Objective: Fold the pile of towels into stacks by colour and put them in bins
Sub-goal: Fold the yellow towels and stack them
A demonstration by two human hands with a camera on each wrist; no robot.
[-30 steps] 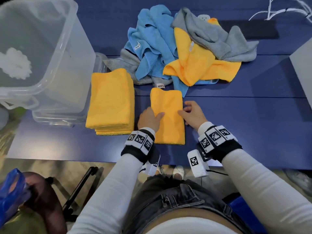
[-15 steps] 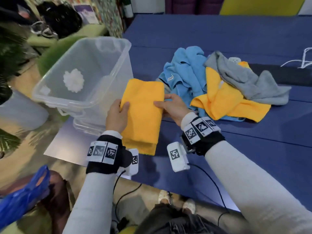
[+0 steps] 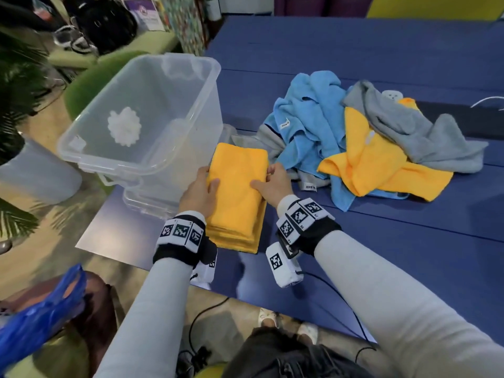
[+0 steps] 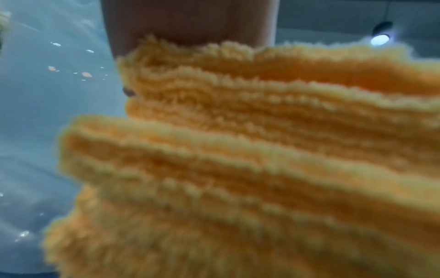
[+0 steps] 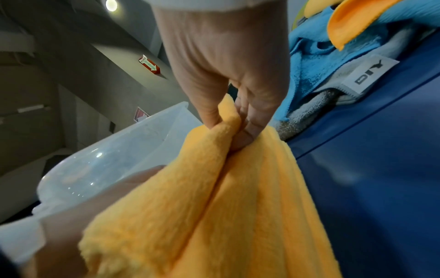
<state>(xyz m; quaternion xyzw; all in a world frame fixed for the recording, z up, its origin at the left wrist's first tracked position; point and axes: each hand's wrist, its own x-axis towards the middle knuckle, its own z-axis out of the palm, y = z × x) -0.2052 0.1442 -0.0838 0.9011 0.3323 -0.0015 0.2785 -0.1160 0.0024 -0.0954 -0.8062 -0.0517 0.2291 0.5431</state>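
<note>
Both hands hold a stack of folded yellow towels (image 3: 237, 192) at the table (image 3: 409, 241) edge, just beside the clear plastic bin (image 3: 141, 126). The left hand (image 3: 198, 192) grips its left side, thumb on top, fingers hidden underneath. The right hand (image 3: 272, 181) pinches the right edge. The left wrist view is blurred, filled by towel layers. Behind lies a loose pile of blue, grey and yellow towels (image 3: 368, 143), partly overlapping.
</note>
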